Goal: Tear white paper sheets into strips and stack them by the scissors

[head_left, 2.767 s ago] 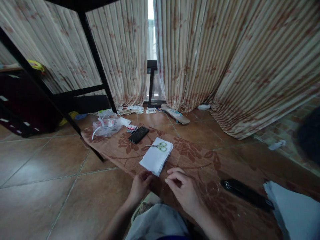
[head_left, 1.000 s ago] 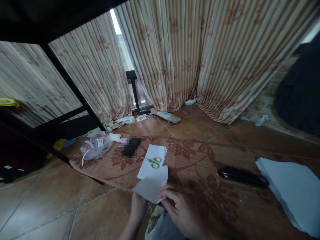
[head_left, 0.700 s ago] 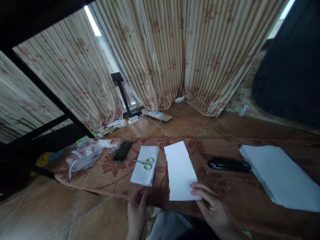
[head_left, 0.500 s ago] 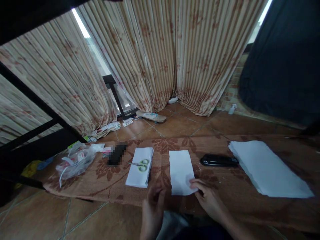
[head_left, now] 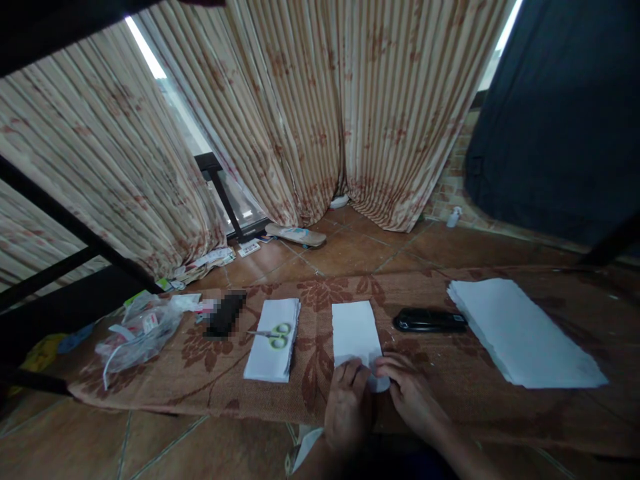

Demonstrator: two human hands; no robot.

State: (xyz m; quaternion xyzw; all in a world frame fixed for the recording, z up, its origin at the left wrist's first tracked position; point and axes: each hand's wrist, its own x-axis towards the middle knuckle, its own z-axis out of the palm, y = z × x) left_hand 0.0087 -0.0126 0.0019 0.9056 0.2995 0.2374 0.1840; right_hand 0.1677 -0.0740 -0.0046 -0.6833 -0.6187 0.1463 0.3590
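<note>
A white sheet of paper (head_left: 355,327) lies lengthwise in front of me on the cloth-covered surface. My left hand (head_left: 347,400) has its fingers bent over the sheet's near left part. At the near right corner, my right hand (head_left: 410,393) pinches the paper, whose near end curls up between both hands. The thumbs are largely hidden. Left of the sheet is a neat stack of cut paper (head_left: 265,357), with green-handled scissors (head_left: 277,335) resting on top. To the right sits a black stapler-like object (head_left: 427,321), its exact kind unclear.
A thick pile of larger white paper (head_left: 530,333) lies at the right. Toward the left are a blurred-out black item (head_left: 225,317) and a clear plastic bag (head_left: 145,330). Beyond the patterned cloth (head_left: 310,293), a skateboard (head_left: 297,235) rests on the tiled floor, near curtains (head_left: 290,120).
My left hand has moved right onto the sheet's near end, which now curls up. My right hand stays at the near right corner. The view has shifted slightly.
</note>
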